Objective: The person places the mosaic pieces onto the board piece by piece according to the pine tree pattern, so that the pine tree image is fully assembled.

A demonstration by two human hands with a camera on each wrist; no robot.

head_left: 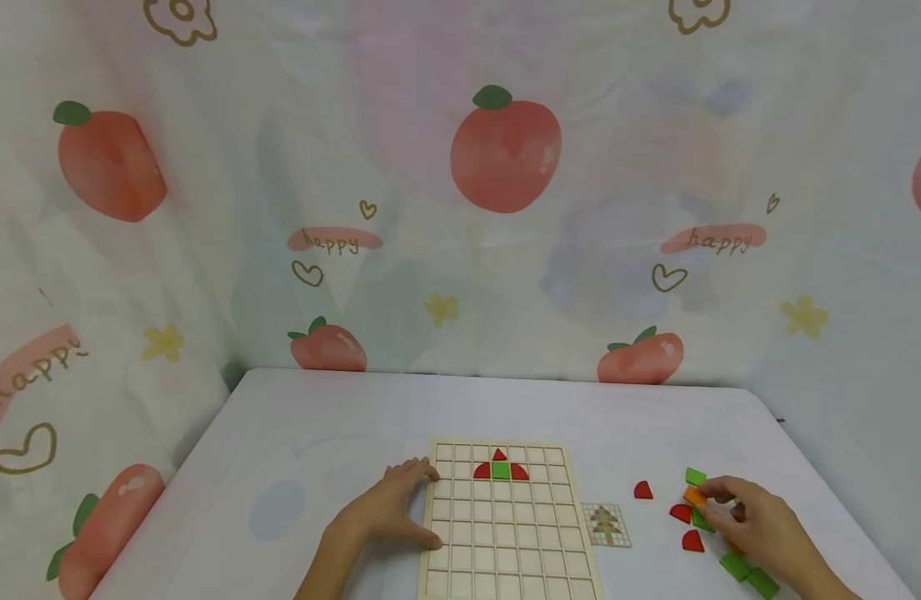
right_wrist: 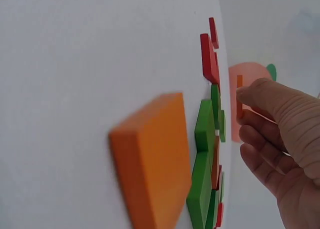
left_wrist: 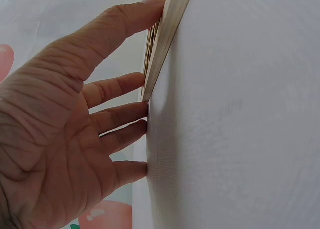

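Observation:
My left hand (head_left: 381, 508) rests along the left edge of a wooden grid board (head_left: 471, 533), fingers extended. In the left wrist view its thumb touches the side of the board (left_wrist: 167, 44), and the other fingertips reach the board and tabletop. On the board, a green square (head_left: 501, 471) sits between two red quarter-round tiles (head_left: 482, 472), below a red triangle (head_left: 499, 455). My right hand (head_left: 753, 521) pinches an orange tile (right_wrist: 239, 96) between thumb and fingers, raised above the loose tiles at the right.
A small printed pattern card (head_left: 607, 525) lies against the board's right side. Loose red tiles (head_left: 693, 542) and green tiles (head_left: 735, 567) are scattered under and around the right hand. Another orange tile (right_wrist: 155, 164) lies close to the right wrist camera. A patterned curtain (head_left: 505, 275) stands behind the table.

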